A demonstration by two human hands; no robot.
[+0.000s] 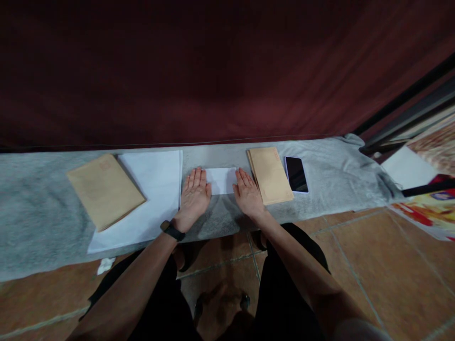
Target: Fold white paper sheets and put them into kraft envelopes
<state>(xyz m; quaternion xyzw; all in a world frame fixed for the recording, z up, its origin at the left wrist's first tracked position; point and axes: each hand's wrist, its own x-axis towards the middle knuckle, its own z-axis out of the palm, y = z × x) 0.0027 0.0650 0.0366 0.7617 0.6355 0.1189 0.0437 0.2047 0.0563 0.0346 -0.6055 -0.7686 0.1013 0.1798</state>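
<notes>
A small folded white paper lies on the grey cloth in front of me. My left hand lies flat with fingers stretched out, pressing on the paper's left end. My right hand lies flat the same way on its right end. A black band sits on my left wrist. Neither hand grips anything.
A stack of white sheets with a brown envelope on it lies left of my hands. A pile of brown envelopes and a dark phone lie to the right. A dark red curtain hangs behind; brown floor tiles are below.
</notes>
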